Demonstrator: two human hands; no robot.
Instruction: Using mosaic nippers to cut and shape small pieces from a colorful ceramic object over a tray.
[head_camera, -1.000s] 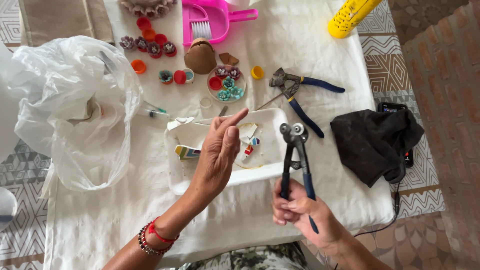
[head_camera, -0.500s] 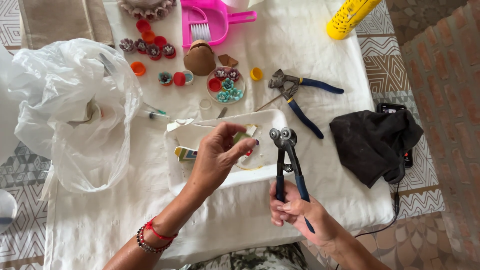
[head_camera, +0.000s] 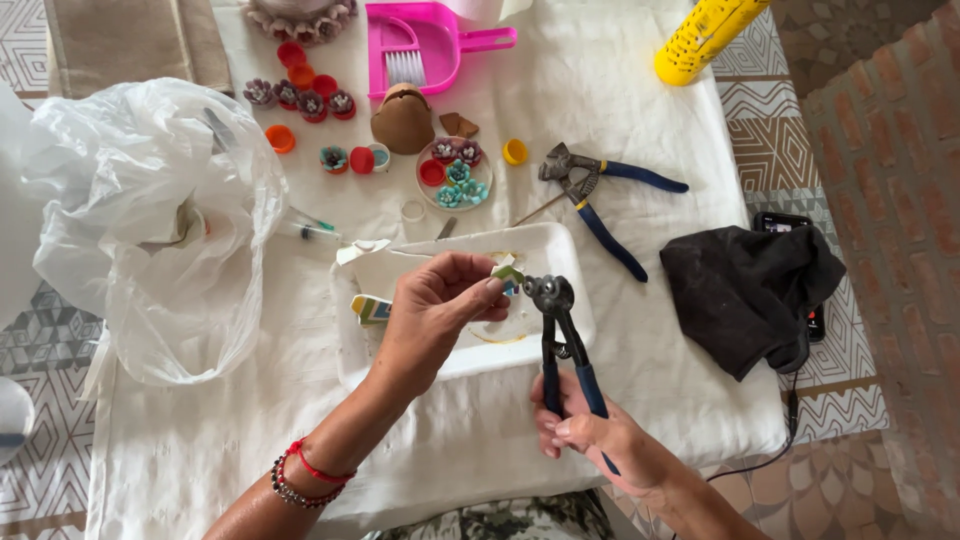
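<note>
Change: left hand (head_camera: 435, 310), spread open a second ago, is now pinching a tile chip (head_camera: 506, 270).
Chip: sitting between closed fingertips (head_camera: 492, 285), touching the nippers (head_camera: 556, 330).
Right hand (head_camera: 590, 435): clamping the handles.

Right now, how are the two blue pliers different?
The nippers stand upright in the right hand, head at a small tile piece pinched by the left hand. The pliers lie flat on the table, untouched, handles spread wide. The nippers' handles sit closer together. Both have blue handles and dark metal heads.

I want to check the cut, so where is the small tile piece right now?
In the head view it sits mid-frame: the left hand pinches the tile piece over the white tray, against the nippers held by the right hand.
</note>
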